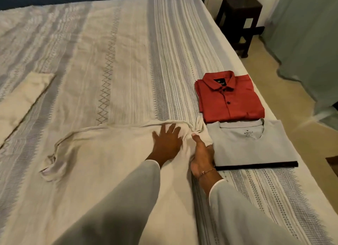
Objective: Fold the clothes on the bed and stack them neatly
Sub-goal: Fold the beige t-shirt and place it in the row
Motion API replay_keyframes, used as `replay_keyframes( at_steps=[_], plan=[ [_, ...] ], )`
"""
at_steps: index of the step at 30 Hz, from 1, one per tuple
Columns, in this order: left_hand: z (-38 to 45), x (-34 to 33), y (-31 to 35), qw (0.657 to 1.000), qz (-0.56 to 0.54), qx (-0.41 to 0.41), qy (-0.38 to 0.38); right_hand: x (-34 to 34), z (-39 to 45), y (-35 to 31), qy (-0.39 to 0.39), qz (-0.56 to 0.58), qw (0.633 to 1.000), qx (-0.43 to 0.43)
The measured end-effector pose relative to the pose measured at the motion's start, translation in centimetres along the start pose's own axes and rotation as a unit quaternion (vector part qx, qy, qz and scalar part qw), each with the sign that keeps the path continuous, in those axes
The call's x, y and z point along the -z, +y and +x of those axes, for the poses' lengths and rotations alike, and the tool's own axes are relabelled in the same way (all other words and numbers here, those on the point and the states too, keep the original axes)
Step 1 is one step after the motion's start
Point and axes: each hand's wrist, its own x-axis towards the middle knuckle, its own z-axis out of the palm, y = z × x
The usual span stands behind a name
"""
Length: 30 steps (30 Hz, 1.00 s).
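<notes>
The bed (128,43) is taking up nearly the whole view, wearing a cream and grey striped cover with a zigzag diamond band running down it. Lying spread over the near half of it is a big cream garment (102,162), mostly flat, with a loose crumpled bit sticking out at its left edge and one sleeve (20,100) stretching off to the far left.

Over on the right edge of the bed, two folded pieces are sitting side by side, edges touching or overlapping: a grey t-shirt (250,148) nearer the camera, with a dark strip along its near edge, and a red button shirt (230,98) just behind it, collar facing away.

The left hand (167,141) is lying flat on the cream garment, fingers spread and straight, pressing the cloth down. The right hand (202,154) is right beside it, thumb and fingers pinching a bunched-up corner of the same garment, just next to the grey t-shirt. There's a thin bracelet (207,171) showing on that wrist.

A dark wooden stool (239,18) is standing on the floor past the bed's far right corner.
</notes>
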Motion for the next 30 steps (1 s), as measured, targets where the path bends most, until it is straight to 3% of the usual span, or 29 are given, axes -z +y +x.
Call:
replay_keyframes(
  at_steps=[8, 12, 17, 22, 26, 30],
  plan=[
    [0.8, -1.7, -0.5, 0.999, 0.047, 0.009, 0.025, 1.9, 1.9, -2.3, -0.09, 0.123, 0.988, -0.016],
    [0.4, -2.8, -0.7, 0.998, 0.041, -0.001, 0.045, 3.0, 3.2, -4.8, -0.072, 0.149, 0.986, 0.029],
    [0.5, -3.2, -0.3, 0.997, 0.044, 0.008, 0.056, 3.8, 3.6, -8.4, 0.0, 0.011, 0.992, 0.127],
    [0.9, -2.9, 0.2, 0.997, 0.038, 0.023, 0.06, 7.5, 4.9, -8.8, 0.14, -0.153, 0.962, 0.179],
    [0.8, -3.0, 0.6, 0.995, 0.057, 0.022, 0.076, 8.2, 5.8, -9.2, 0.119, -0.293, 0.945, 0.08],
    [0.8, -3.7, 0.5, 0.994, 0.028, -0.01, 0.102, 7.1, 6.1, -11.0, 0.053, -0.352, 0.933, 0.053]
  ],
)
